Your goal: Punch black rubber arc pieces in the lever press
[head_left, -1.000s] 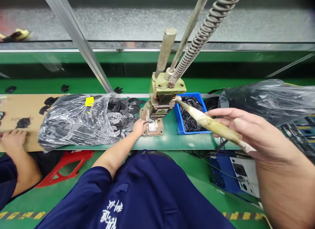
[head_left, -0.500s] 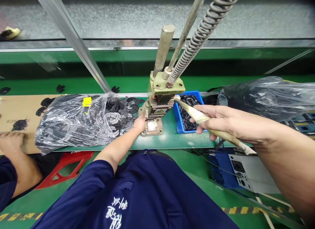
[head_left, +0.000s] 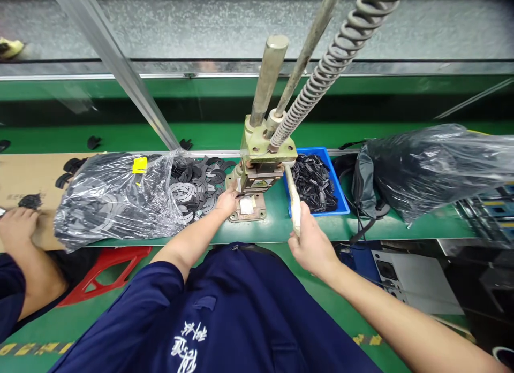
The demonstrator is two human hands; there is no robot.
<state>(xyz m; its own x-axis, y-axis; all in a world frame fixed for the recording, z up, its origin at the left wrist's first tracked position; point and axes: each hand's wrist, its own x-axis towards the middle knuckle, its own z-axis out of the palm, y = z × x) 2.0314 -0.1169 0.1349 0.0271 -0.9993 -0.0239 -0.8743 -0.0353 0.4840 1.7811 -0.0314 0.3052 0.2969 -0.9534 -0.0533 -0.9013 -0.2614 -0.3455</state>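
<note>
A manual lever press (head_left: 263,153) with a green head, a steel column and a long coil spring stands on the green bench in front of me. My right hand (head_left: 312,239) is wrapped round its lever handle (head_left: 295,202), which is bound in worn pale tape and slopes down toward me. My left hand (head_left: 227,200) rests at the left side of the press base (head_left: 257,212), fingers closed by the tooling under the head. Whatever those fingers hold is hidden. Left of it lie loose dark flat curved pieces (head_left: 193,185).
A clear plastic bag (head_left: 116,202) full of curved pieces lies to the left. Right of the press is a blue bin (head_left: 343,206) of small black parts, then a bulky dark bag (head_left: 437,159). Another person's hand (head_left: 18,223) rests on cardboard (head_left: 46,180) at far left.
My right hand has swung the lever handle down, left and toward me, uncovering more of the blue bin. My left hand stays at the press base.
</note>
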